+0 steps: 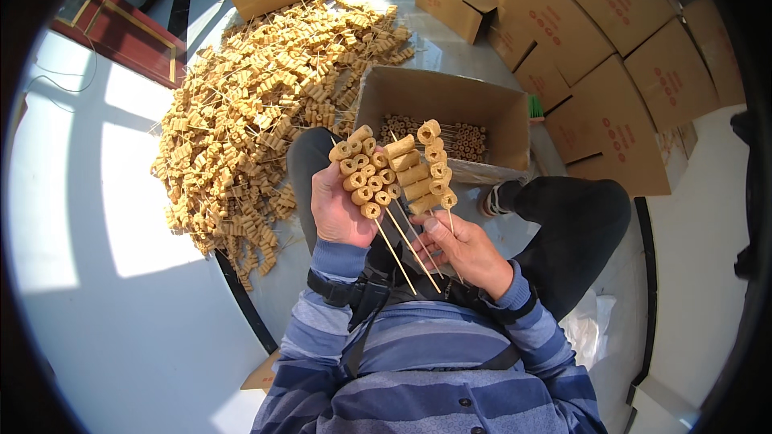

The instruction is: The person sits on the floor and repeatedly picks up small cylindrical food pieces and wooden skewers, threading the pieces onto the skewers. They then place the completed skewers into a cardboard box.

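Apparent gathering step: the left hand (pixel 339 213) cradles a skewer bunch (pixel 369 177); the right hand (pixel 473 254) pinches further skewers (pixel 414 179) low down. Joining both likely calls for level ends.

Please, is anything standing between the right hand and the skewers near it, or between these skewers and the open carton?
Nothing visible does: the right hand touches these skewers, and no other object shows between them and the open carton beyond.
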The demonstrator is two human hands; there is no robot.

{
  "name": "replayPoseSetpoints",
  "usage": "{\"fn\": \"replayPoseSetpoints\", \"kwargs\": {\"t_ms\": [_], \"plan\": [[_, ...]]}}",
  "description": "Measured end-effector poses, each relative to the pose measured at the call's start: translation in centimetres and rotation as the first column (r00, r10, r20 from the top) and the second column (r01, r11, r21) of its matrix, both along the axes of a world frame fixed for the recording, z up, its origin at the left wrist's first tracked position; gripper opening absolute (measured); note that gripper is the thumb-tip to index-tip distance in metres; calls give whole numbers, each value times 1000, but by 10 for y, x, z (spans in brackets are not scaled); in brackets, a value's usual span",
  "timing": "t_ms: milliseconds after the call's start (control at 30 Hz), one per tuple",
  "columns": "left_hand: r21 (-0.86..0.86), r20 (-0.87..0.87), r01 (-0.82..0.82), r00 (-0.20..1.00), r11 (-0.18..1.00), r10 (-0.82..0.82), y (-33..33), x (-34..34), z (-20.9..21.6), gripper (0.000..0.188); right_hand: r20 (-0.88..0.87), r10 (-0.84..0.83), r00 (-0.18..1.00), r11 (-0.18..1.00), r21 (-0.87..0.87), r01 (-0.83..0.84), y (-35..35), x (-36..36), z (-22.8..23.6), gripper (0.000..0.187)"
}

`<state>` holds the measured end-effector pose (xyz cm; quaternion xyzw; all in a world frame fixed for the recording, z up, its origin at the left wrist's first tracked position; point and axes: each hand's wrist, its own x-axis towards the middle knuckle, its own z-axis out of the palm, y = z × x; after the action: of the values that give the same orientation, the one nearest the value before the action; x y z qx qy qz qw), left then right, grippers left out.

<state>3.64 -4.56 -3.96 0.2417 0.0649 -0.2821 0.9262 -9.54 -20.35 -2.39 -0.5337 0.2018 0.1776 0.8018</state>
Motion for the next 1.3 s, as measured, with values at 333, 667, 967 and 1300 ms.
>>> {"fn": "replayPoseSetpoints", "kwargs": {"t_ms": [333, 667, 967, 1300], "plan": [[23, 0, 53, 999, 998, -53, -13, -17, 4, 64, 4, -97, 995, 982, -160, 96, -3, 6, 6, 30], [6, 18, 126, 992, 992, -126, -17, -20, -3, 65, -66, 112, 991, 988, -100, -119, -7, 3, 18, 36], [-74, 98, 113, 990, 991, -106, -14, -9, 2, 72, -116, 115, 987, 860, -485, -157, -22, 8, 13, 40], [-125, 43, 151, 988, 981, -147, -24, -16, 7, 68, 26, 318, 948, 906, -304, -295, -24, 5, 11, 36]]}}
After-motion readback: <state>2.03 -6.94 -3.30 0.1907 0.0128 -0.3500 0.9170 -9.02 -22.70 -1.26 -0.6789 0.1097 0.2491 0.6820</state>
